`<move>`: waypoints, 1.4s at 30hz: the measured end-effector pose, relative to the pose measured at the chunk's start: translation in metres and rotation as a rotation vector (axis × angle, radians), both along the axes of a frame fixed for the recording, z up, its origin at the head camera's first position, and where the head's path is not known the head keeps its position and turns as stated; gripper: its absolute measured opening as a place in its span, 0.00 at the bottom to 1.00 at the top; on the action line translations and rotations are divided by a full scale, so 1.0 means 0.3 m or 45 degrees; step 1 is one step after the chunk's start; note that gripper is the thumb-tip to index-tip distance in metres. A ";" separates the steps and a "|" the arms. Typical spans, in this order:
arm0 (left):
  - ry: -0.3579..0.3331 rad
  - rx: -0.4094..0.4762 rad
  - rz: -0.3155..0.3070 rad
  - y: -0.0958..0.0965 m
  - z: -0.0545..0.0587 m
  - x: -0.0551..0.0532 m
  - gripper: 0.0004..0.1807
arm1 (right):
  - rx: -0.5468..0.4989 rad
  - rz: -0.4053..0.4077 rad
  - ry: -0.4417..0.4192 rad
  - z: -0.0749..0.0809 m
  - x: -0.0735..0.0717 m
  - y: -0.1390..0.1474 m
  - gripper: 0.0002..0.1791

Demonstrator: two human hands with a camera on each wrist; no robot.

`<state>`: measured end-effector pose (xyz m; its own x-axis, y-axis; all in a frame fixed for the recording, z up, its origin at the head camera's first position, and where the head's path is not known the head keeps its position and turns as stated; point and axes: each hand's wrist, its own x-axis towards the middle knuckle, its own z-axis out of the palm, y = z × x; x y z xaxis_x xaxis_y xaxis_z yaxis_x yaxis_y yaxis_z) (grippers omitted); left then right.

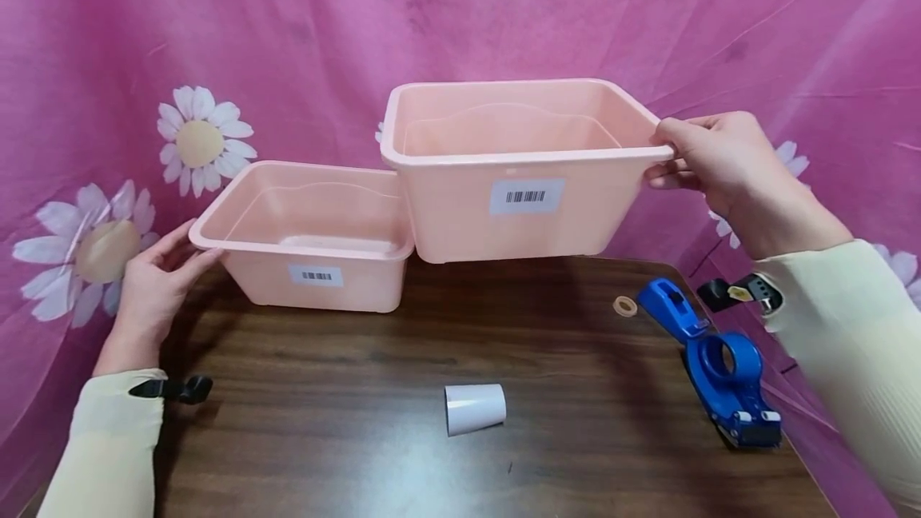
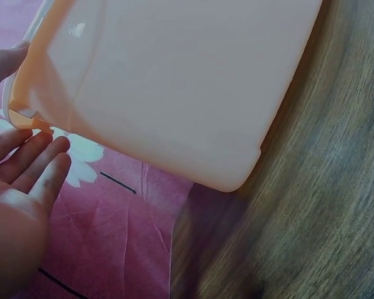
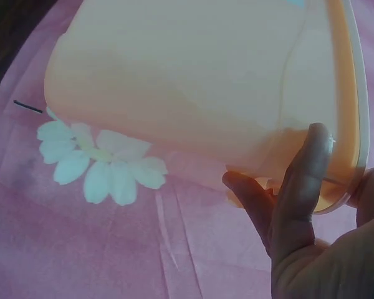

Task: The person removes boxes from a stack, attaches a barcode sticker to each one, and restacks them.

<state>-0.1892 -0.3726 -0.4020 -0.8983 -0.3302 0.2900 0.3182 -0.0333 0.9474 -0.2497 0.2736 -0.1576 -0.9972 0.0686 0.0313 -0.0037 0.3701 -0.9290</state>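
Two pink plastic bins with barcode labels are in the head view. My right hand point(image 1: 727, 162) grips the right bin point(image 1: 460, 210) by the rim at its right end, thumb on top and fingers beneath, and holds it up above the table's far edge. The left bin point(image 1: 252, 278) stands lower, at the table's back left. At its left end my left hand point(image 1: 154, 286) holds the rim, thumb above. In the left wrist view, fingers point(image 2: 47, 168) sit under that rim. The right wrist view shows fingers point(image 3: 305, 180) against the raised bin's outer wall.
A white cup-like piece point(image 1: 476, 408) lies on its side on the brown wooden table point(image 1: 345, 422). At the right edge are a blue tape dispenser point(image 1: 727, 390) and a small tan ring point(image 1: 625, 307). Pink flowered cloth point(image 1: 460, 14) hangs behind.
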 end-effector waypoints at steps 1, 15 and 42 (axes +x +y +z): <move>0.000 -0.003 -0.002 0.001 -0.001 -0.001 0.32 | -0.022 -0.002 0.003 0.004 -0.005 -0.006 0.20; 0.012 0.026 -0.021 0.006 0.015 -0.003 0.32 | -0.293 0.046 0.004 0.025 -0.041 -0.187 0.15; -0.014 -0.051 0.019 0.018 0.023 -0.013 0.35 | -0.419 0.168 -0.111 -0.048 -0.080 -0.577 0.07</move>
